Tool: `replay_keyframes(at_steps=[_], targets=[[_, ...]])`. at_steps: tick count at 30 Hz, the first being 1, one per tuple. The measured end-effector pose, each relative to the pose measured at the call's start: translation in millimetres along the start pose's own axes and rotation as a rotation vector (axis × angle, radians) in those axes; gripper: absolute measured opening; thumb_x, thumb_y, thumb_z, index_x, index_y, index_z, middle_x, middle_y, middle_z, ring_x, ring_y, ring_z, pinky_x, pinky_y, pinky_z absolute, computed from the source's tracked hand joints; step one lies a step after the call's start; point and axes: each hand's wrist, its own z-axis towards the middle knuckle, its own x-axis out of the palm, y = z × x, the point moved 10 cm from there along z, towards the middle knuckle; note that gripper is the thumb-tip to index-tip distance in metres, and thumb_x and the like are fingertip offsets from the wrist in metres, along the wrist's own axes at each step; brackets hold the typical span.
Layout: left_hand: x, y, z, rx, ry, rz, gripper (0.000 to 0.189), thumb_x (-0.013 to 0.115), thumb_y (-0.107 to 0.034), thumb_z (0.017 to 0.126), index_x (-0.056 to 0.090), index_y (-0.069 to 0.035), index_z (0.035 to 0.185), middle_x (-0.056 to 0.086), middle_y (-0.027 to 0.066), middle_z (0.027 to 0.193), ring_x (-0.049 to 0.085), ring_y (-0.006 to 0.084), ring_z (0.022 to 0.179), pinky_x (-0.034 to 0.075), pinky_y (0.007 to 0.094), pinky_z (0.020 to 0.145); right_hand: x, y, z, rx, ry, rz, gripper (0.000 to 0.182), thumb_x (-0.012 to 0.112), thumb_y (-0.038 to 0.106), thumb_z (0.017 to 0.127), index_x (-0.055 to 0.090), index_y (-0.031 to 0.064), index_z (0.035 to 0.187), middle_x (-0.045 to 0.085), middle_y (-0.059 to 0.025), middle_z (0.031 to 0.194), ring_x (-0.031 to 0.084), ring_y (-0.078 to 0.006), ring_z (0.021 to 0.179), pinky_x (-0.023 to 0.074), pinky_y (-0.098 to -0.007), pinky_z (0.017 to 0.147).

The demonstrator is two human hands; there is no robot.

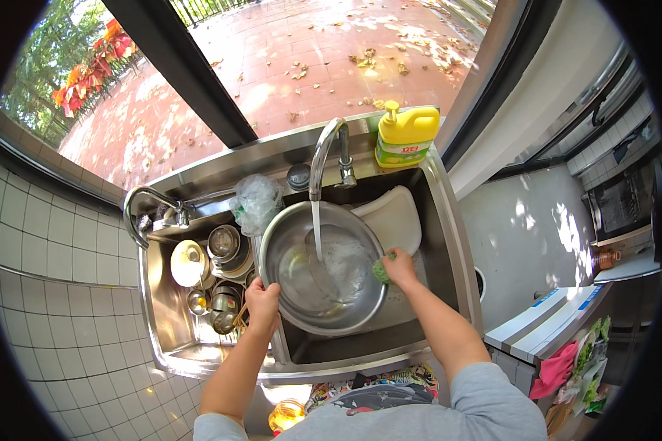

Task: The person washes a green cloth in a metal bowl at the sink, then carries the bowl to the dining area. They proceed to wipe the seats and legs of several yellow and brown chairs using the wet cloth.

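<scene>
A large stainless steel basin (287, 308) sits tilted in the right bowl of a double sink, with water in it. Water runs into it from the curved chrome faucet (321, 149). My left hand (263, 303) grips the basin's left rim, thumb on top. At the right rim, my right hand (401, 267) holds a green scrubbing pad (380, 270) against the metal. Behind the basin, a white plastic board or scoop (400, 220) leans in the sink, partly covered by the basin.
The left sink bowl (163, 325) holds stacked bowls (189, 263), metal cups (226, 300) and utensils. A second faucet (138, 206) arches over its rear corner. Clear plastic bags (256, 204) lie on the divider's back end. A yellow detergent jug (407, 135) stands at the back right.
</scene>
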Motion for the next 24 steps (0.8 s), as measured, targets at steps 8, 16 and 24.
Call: replay_keyframes(at_steps=[8,16,24], targets=[[30,37,-23,-0.187,-0.041,-0.087,0.012,0.059,0.007,0.076,0.060,0.001,0.087,0.062,0.0044,0.077,0.057,0.0131,0.068,0.046,0.0281,0.063,107,85,27,0.155,0.310,0.734,0.022,0.063,0.015,0.090,0.060,0.0024,0.107,0.070,-0.0110,0.085,0.065,-0.0238,0.074,0.0517,-0.0389,0.070],[33,46,-42,-0.251,-0.044,-0.089,0.012,0.060,0.007,0.076,0.058,-0.001,0.085,0.060,0.0043,0.076,0.056,0.0137,0.067,0.045,0.0290,0.060,155,163,6,0.333,0.668,0.728,0.018,0.073,0.009,0.083,0.066,0.0001,0.097,0.066,-0.0070,0.086,0.062,-0.0179,0.073,0.0491,-0.0366,0.064],[34,57,-45,-0.255,-0.035,-0.197,0.012,0.058,0.007,0.078,0.057,-0.002,0.085,0.060,0.0055,0.077,0.056,0.0159,0.066,0.047,0.0302,0.060,138,190,32,-0.014,0.459,0.638,0.019,0.065,0.017,0.089,0.065,0.0050,0.104,0.059,-0.0010,0.081,0.049,-0.0121,0.071,0.0462,-0.0318,0.068]])
